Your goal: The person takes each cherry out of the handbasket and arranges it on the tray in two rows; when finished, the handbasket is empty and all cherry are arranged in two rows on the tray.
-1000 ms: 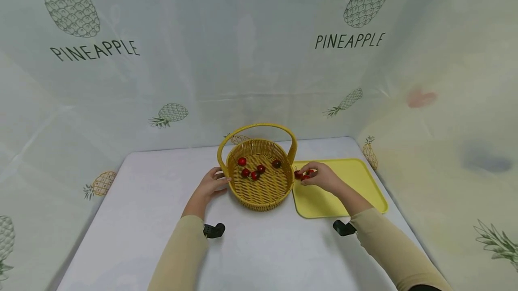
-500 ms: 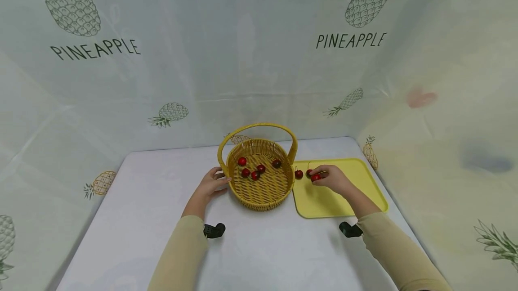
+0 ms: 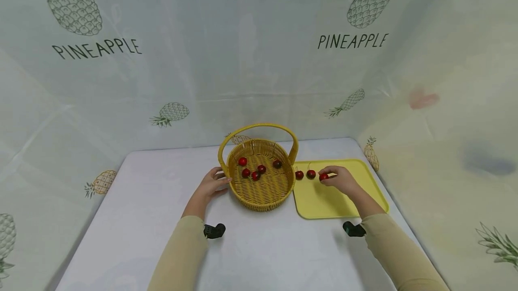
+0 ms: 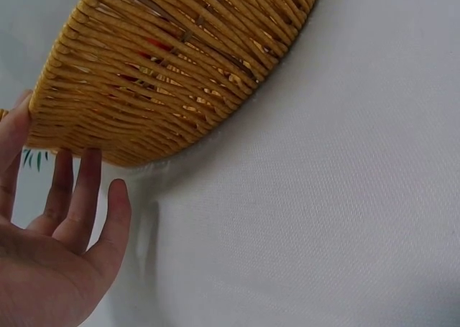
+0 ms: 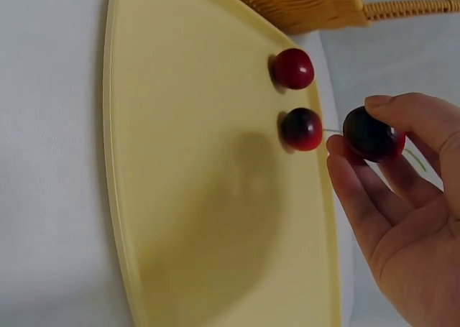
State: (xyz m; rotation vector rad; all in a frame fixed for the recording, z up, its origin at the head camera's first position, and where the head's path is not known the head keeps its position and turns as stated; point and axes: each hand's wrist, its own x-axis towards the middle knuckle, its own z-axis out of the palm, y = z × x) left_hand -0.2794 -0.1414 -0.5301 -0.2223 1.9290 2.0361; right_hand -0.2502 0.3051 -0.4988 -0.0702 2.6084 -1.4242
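Observation:
A yellow wicker basket (image 3: 262,194) with a tall arched handle stands mid-table, with several dark red cherries (image 3: 256,176) inside. At its left side, my left hand (image 3: 209,184) holds it, thumb at the rim and fingertips against the woven wall (image 4: 165,90). Over the yellow tray (image 3: 315,203), my right hand (image 3: 341,180) pinches a cherry (image 5: 370,134) between thumb and fingers, its thin stem poking out behind. Two more cherries lie on the tray near the basket: one (image 3: 299,175) at the tray's left edge, another (image 3: 310,174) beside the right fingertips.
A white table (image 3: 259,250) carries both basket and tray, which sit close side by side. Behind hangs a pale curtain (image 3: 243,70) printed with pineapples. The basket's handle (image 3: 259,125) arches over its back half.
My right hand has moved to the right with a cherry between its fingers, drawing away from the other two, which now show fully on the tray. Left hand and basket stay put.

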